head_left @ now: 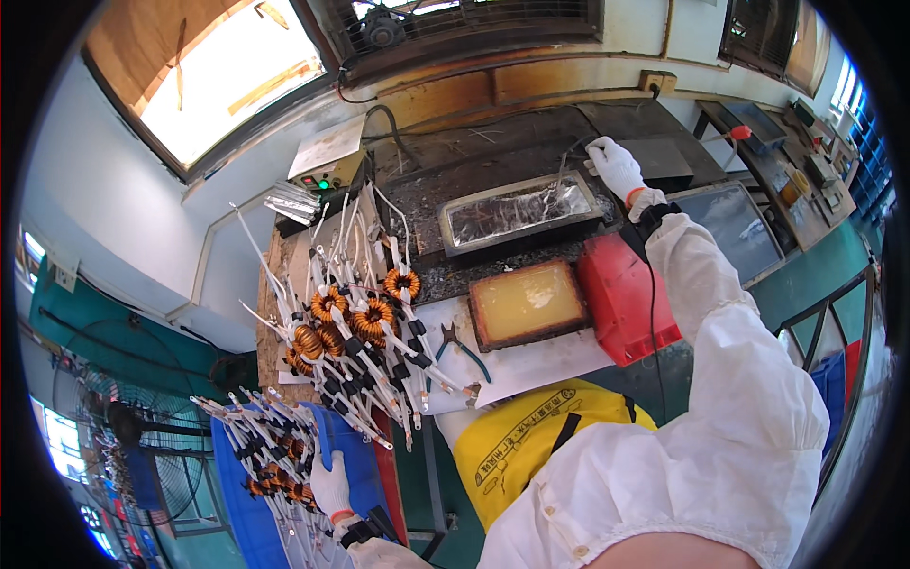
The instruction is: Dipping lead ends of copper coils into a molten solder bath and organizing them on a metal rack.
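My right hand [618, 171], in a white glove, is closed round the end of a thin, bent metal tool [567, 157]. The tool's far end reaches down to the shiny molten metal in a rectangular solder pot [592, 211]. Low on the left, my gloved left hand [330, 486] is over a blue bin [353, 446], its thumb and forefinger apart. Beside it in the bin lie several copper-wound ring coils [275, 474] with white-sleeved leads. More ring coils [373, 318] are heaped on the bench, leads pointing both ways.
In front of the pot sits a tray of yellowish block or liquid [528, 302], beside a red plastic bin [621, 294]. Pliers [460, 353] with dark green handles lie near the coils. A control box [327, 156] with a green light stands behind. A fan [133, 417] is at left.
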Demonstrator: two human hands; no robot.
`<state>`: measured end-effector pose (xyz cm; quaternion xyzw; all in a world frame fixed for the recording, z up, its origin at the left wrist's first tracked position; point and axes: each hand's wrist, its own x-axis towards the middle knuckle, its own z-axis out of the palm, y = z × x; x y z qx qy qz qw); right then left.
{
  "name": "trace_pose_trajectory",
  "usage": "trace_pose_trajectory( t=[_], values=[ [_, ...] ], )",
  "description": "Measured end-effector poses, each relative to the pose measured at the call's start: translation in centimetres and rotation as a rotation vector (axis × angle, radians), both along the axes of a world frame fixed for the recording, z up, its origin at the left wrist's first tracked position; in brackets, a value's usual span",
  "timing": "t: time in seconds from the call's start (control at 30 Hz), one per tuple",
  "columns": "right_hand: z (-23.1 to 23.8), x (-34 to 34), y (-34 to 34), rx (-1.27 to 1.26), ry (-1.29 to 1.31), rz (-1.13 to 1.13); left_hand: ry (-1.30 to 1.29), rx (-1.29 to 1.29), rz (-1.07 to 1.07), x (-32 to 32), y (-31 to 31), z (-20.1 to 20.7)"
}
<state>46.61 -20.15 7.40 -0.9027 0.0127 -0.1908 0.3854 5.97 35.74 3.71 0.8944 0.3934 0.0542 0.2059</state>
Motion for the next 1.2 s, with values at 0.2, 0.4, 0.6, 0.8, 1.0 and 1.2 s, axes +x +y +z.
trace_pose_trajectory(
  t=[0.2,0.4,0.6,0.8,1.0,1.2],
  values=[
    [0.0,-0.3,-1.0,0.054,0.014,-0.030,-0.013,-0.036,0.004,0.1,-0.5,0.6],
    [-0.3,-0.3,-2.3,0.058,-0.007,-0.049,-0.024,-0.043,0.003,0.1,-0.3,0.2],
    [1.7,0.0,-2.5,-0.004,0.027,-0.107,-0.035,-0.053,-0.008,-0.3,0.3,-0.3],
    [1.7,0.5,-2.1,-0.103,-0.120,-0.084,-0.040,-0.071,-0.012,-0.1,0.2,-0.1],
    [1.0,-0.2,-0.4,-0.291,-0.173,-0.047,-0.044,-0.076,-0.016,-0.1,0.3,-0.2],
    [1.8,-0.8,0.1,-0.400,-0.156,-0.039,-0.017,-0.101,-0.008,-0.1,0.4,-0.2]
  ],
)
